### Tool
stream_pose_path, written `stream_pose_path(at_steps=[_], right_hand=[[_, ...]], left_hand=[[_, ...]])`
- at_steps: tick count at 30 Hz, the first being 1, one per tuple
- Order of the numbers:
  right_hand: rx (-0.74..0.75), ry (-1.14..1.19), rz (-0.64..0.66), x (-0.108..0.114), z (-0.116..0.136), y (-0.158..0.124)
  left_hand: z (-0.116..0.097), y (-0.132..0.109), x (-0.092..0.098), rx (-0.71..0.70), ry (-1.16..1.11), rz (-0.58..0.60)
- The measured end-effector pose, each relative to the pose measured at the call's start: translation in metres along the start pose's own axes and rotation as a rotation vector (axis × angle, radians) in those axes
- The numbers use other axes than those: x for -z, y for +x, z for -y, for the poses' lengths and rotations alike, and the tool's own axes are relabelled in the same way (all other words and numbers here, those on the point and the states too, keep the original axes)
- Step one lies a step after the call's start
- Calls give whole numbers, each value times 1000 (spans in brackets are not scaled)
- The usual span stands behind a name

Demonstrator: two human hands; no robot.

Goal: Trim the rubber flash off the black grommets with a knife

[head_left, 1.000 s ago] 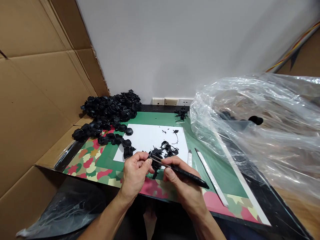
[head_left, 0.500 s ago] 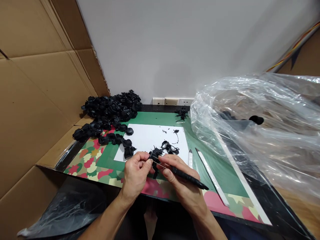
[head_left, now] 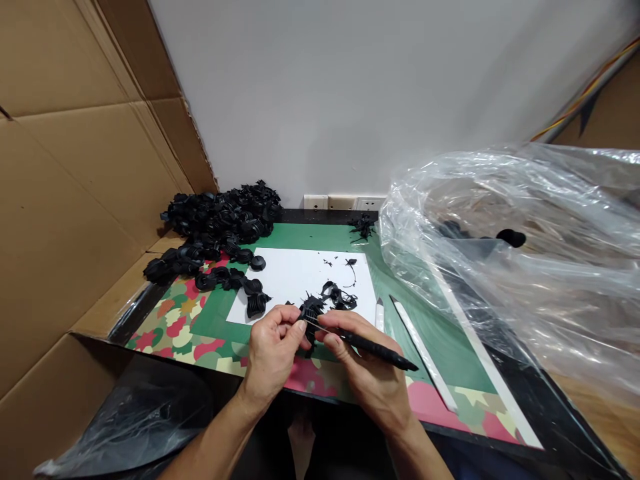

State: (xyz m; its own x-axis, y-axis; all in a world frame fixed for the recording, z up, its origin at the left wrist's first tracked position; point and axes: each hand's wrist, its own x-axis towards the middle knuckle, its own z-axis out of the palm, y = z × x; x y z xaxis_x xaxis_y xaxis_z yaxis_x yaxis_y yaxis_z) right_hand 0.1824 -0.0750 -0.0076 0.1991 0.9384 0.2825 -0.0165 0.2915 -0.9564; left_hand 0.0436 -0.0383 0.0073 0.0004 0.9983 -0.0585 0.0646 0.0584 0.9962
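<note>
Steadiness seemed key: left hand [head_left: 271, 348] pinched a ribbed black piece [head_left: 311, 312], right hand [head_left: 376, 388] gripped a thin-tipped tool [head_left: 383, 352].

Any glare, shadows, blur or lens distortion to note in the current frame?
Head view: bright glare streaks on the clear plastic; head view: a faint, soft shadow low on the wall; head view: pieces merge darkly in the black pile; head view: wide-angle stretching seems likely toward the edges; head view: the right hand shows no obvious motion blur.
</note>
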Motion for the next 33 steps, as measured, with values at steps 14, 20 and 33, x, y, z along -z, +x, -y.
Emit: stream_pose_path(at_steps=[14,20,33], right_hand=[[-82,115,-108,-12,-7,0],[-80,170,-68,-8,-10,5],[537,-414,-31,-2,0,12]], left_hand=[[-6,-3,-2,31,-62,12],[-7,-2,1,7,-36,57],[2,0,2,-120,73,-32]])
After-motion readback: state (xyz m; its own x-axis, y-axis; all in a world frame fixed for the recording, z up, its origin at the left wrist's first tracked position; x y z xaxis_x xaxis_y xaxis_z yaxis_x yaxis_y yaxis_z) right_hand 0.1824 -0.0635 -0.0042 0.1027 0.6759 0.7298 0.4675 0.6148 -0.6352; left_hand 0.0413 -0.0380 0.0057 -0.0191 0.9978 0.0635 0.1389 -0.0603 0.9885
